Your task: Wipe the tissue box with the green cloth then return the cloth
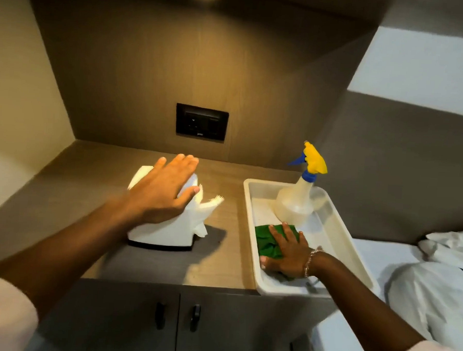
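Note:
A white tissue box (165,232) stands on the brown counter, with a tissue sticking out to its right. My left hand (162,190) is flat over the box's top, fingers stretched out and together, and it holds nothing; whether it touches the box is unclear. The green cloth (268,243) lies crumpled in the white tray (251,230) at the right. My right hand (288,252) lies on top of the cloth with spread fingers, pressing it down; part of the cloth is hidden under the palm.
A spray bottle (296,200) with a yellow and blue head stands at the tray's far end. A black socket plate (201,122) is on the back wall. Cabinet doors with dark handles (177,316) sit below the counter. A bed with white linen (431,287) is at the right.

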A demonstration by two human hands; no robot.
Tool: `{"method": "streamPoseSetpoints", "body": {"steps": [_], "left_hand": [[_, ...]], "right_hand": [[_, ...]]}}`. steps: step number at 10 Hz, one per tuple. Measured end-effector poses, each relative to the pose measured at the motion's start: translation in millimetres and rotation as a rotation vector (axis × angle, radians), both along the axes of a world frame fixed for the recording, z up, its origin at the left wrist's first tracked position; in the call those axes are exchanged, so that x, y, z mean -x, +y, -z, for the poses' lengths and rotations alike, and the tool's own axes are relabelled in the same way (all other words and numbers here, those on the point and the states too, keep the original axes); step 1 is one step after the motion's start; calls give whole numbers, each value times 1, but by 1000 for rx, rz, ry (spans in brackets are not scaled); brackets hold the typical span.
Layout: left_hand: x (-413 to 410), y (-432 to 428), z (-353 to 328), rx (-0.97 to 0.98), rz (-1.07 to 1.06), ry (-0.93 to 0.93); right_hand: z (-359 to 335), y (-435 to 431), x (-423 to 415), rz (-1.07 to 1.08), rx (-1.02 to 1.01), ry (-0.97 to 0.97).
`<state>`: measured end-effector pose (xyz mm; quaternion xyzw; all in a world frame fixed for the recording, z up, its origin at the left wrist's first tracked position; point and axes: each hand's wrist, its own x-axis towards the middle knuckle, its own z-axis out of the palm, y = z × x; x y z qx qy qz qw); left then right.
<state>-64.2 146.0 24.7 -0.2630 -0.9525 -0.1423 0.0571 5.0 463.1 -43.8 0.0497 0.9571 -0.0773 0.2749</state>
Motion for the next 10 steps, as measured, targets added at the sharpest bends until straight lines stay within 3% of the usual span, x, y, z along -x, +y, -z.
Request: {"method": "streamPoseSetpoints", "body": {"steps": [1, 2, 3, 4, 6, 7, 8, 9, 10], "left_hand": [[-37, 0, 2, -544, -90, 192], [-87, 25, 25, -934, -422, 224], [-112, 63, 41, -1253, -568, 26], [-121, 85, 40, -1530, -601, -105], [-104, 43, 52, -1641, -515, -246], [-88, 10, 47, -1487, -485, -330], [-72, -8, 30, -1459, -374, -471], [-61, -24, 26, -1422, -402, -554], [-54, -30, 32, -1245, -327, -628]], "right_hand": [[-48, -15, 5, 41, 320, 363], [-94, -59, 31, 143, 961, 661], [-98, -119, 64, 159, 1221, 427], [-83, -157, 72, 172, 1202, 283], [-59, -170, 44, 473, 1342, 418], [-49, -180, 17, 566, 1407, 462], [-47, -200, -9, 592, 1489, 459], [-50, -225, -35, 639, 1544, 500], [-65, -229, -56, 711, 1515, 682]]}}
